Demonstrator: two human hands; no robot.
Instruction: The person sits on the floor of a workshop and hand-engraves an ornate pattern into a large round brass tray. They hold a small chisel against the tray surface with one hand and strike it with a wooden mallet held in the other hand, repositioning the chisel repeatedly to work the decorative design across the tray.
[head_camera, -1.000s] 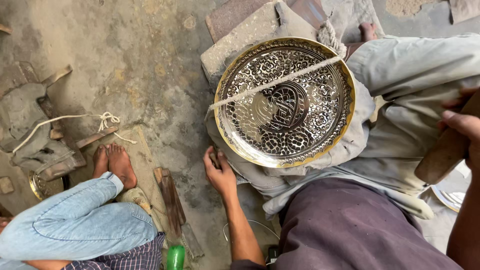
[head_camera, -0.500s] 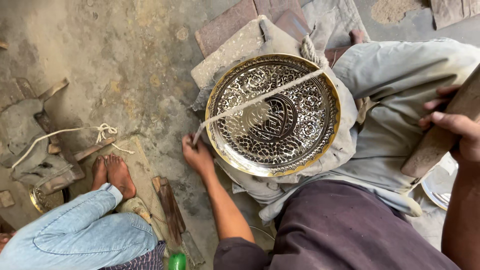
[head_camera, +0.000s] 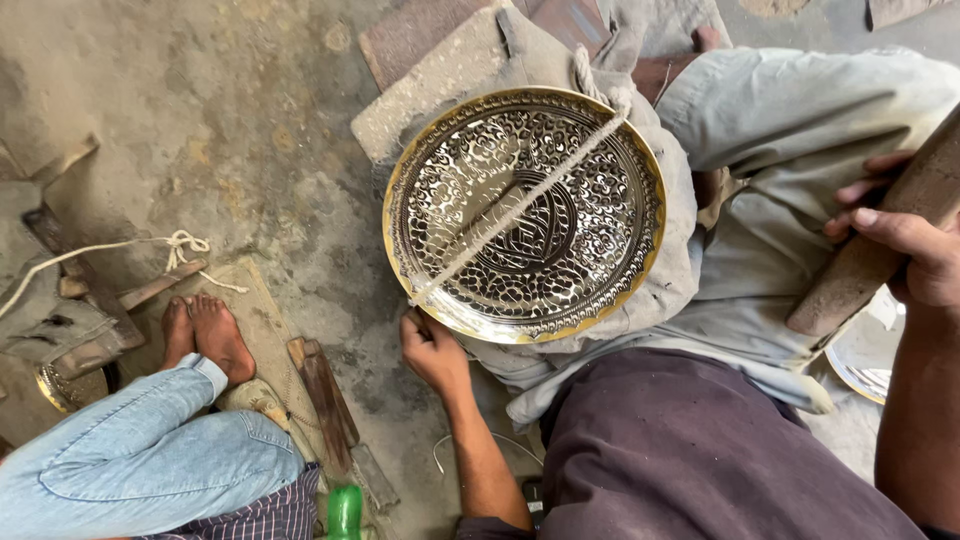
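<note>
Resting on a grey cloth over the person's lap, one round engraved metal tray with a brass-coloured rim lies face up, tilted slightly toward the camera. One pale cord runs straight across its face, with its long axis going from the lower left rim up to the upper right rim, where it meets a knot at the cloth's edge. The left hand sits just below the tray's lower left rim, its fingers curled at the cord's lower end; whether they pinch the cord or only touch the rim is hard to make out. The right hand is wrapped around one dusty wooden block, its fingers closed over the top edge, and the block is cut off by the right border. Beneath that block a second shiny tray shows only in part. Behind the tray lies one flat stone slab on the dirt floor. To the left sits another person in blue jeans, two bare feet together beside a loose white rope. One green bottle top is cut off at the bottom edge.
</note>
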